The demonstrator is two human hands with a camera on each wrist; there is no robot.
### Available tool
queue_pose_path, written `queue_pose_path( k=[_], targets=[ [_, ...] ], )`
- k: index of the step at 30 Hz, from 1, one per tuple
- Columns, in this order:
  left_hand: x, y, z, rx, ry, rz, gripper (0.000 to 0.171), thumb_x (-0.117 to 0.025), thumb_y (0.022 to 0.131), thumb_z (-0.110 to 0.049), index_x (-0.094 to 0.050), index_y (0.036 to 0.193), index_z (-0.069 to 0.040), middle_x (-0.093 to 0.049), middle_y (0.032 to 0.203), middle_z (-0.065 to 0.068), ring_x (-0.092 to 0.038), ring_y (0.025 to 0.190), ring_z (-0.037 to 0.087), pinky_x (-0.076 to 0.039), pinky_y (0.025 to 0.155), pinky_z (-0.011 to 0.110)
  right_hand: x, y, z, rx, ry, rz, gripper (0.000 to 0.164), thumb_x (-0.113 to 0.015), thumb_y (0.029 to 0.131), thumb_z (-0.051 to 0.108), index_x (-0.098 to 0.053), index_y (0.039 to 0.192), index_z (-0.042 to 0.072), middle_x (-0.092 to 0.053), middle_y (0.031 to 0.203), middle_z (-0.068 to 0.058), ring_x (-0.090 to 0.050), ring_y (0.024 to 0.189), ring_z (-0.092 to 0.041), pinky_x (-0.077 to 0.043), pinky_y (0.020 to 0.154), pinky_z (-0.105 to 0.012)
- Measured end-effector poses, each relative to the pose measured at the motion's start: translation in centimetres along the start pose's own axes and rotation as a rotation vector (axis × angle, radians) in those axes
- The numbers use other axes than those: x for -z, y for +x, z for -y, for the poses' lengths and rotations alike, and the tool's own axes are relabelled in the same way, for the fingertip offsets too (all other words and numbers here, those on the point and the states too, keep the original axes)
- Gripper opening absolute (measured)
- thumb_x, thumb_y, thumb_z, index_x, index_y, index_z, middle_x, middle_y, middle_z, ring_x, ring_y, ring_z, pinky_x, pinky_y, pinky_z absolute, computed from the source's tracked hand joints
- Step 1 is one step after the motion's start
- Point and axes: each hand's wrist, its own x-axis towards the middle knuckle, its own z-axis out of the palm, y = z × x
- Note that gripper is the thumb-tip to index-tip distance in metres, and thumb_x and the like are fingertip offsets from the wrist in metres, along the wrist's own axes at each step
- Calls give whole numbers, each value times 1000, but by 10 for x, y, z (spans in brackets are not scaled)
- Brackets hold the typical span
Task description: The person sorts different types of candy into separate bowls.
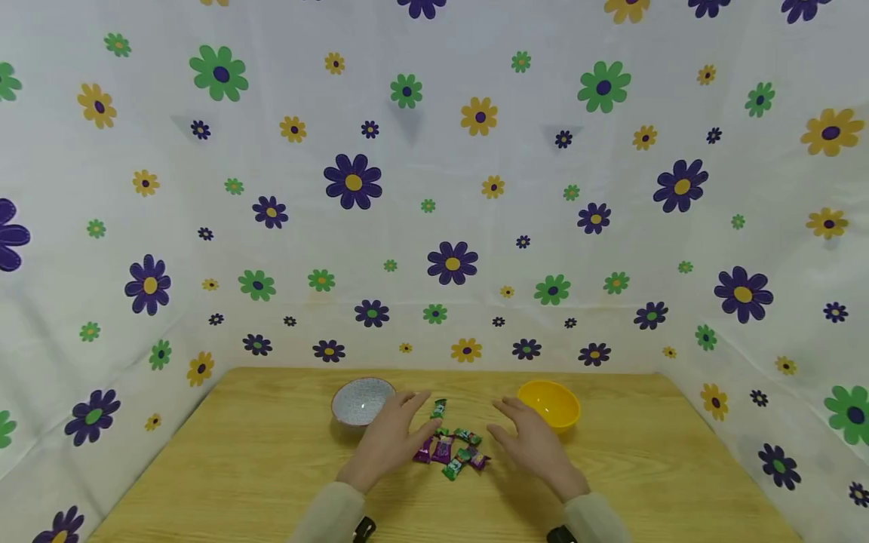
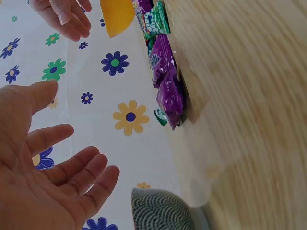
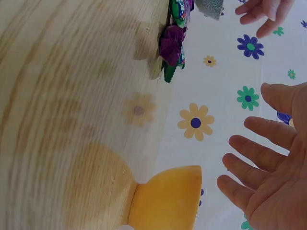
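Note:
Several wrapped candies, some in purple wrappers [image 1: 443,449] and some in green [image 1: 455,464], lie in a loose group mid-table. My left hand [image 1: 392,434] hovers to their left, fingers relaxed and apart, holding nothing. On the other side my right hand [image 1: 534,443] hovers with fingers spread, its palm turned toward the candies. A grey patterned bowl [image 1: 360,402] with a dark rim stands just beyond the left hand, partly covered by it in the head view. Behind the right hand is a yellow bowl [image 1: 558,403]. Both wrist views show air between the fingers and the candies.
The light wooden table [image 1: 271,467] reaches back to a white cloth [image 1: 407,226] printed with purple, green and yellow flowers. This cloth also closes off the left and right sides. Dark bands show at both wrists, below the pale sleeves [image 1: 333,513].

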Motion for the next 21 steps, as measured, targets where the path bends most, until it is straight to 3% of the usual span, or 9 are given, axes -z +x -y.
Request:
queue_pose_path(
  k=[5,10,17,21],
  targets=[
    [-8,6,0,20,-179,-15,50,-63,94,-40,-57,136,-13,-58,124,17,-57,112,33,-51,90,50,3,0,-6,-38,71,-101,37,-65,95,22,-63,127,2,-63,131,-16,-58,122,-36,-45,102,-51],
    [-15,14,3,28,-285,5,45,-68,93,-32,-61,131,-9,-60,110,17,-56,95,29,-49,73,37,8,-1,-12,-58,114,-138,33,-66,94,19,-66,123,3,-67,124,-15,-60,118,-35,-48,99,-52],
    [-30,20,5,19,-335,50,37,-70,90,-24,-67,122,-6,-61,101,14,-49,79,18,-41,61,26,16,-4,-29,-125,171,-240,28,-66,93,12,-68,118,-1,-67,120,-19,-61,112,-37,-50,97,-50],
    [-34,20,6,49,-359,103,35,-73,89,-24,-69,118,-5,-61,103,13,-51,85,18,-43,63,27,23,-1,-40,-190,187,-287,29,-64,93,10,-66,119,-3,-64,124,-24,-58,117,-42,-46,100,-53]
  ],
)
